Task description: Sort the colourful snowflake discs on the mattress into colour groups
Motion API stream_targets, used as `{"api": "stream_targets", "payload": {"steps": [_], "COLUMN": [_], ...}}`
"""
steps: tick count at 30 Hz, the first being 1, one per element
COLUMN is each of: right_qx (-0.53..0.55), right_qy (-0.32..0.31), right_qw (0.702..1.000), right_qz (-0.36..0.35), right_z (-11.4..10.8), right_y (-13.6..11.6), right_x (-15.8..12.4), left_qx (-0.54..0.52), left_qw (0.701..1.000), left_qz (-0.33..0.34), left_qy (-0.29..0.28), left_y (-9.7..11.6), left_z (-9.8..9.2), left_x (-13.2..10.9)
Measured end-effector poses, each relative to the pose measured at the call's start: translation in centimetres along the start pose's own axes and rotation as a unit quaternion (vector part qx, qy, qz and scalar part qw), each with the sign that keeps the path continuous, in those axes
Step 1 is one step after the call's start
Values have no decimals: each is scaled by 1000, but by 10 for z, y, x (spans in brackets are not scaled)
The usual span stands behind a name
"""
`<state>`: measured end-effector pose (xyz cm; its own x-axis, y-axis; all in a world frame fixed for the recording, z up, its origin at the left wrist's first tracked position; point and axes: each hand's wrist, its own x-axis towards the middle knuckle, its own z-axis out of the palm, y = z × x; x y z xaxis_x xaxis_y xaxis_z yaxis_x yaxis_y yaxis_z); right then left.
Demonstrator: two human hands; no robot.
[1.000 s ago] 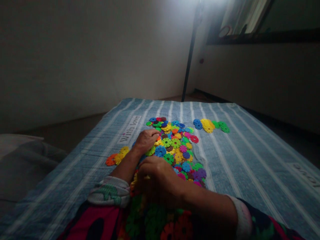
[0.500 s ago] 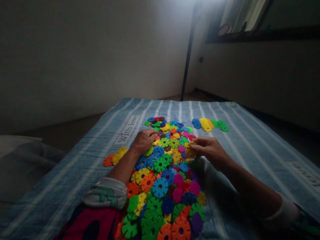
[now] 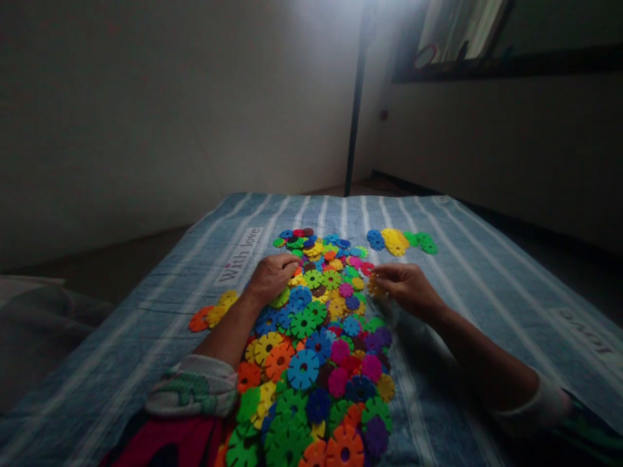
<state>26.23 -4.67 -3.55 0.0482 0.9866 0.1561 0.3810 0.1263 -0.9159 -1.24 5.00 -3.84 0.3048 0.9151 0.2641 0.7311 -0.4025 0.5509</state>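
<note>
A long pile of colourful notched plastic discs runs down the middle of the striped cloth. My left hand rests at the pile's upper left edge, fingers closed together; whatever they may grip is hidden. At the pile's right edge, my right hand pinches a yellow disc between thumb and fingers. Beyond it lies a separate row of blue, yellow and green discs. Orange and yellow discs lie left of my left forearm.
The blue and white striped cloth covers a flat surface with printed lettering. Behind its far edge stands a dark pole near the wall corner. A window is at the upper right, and pale fabric lies at the left.
The whole view has shifted, so the cloth and discs appear slightly further left. My right hand has moved a little away from the pile, rightward, with the yellow disc. My left hand stays nearly in place.
</note>
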Motion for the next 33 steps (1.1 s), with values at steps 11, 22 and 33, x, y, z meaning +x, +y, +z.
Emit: {"api": "stream_targets", "payload": {"steps": [11, 22, 33], "right_qx": [-276, -318, -434], "right_qy": [-41, 96, 80], "right_qw": [958, 941, 887], "right_qz": [-66, -65, -133], "right_z": [-31, -77, -68], "right_y": [24, 60, 73], "right_x": [12, 56, 69], "left_qx": [8, 8, 5], "left_qw": [1000, 1000, 1000], "left_qz": [-12, -10, 0], "left_qy": [-7, -7, 0], "left_y": [0, -3, -2], "left_z": [1, 2, 2], "left_x": [1, 0, 0]}}
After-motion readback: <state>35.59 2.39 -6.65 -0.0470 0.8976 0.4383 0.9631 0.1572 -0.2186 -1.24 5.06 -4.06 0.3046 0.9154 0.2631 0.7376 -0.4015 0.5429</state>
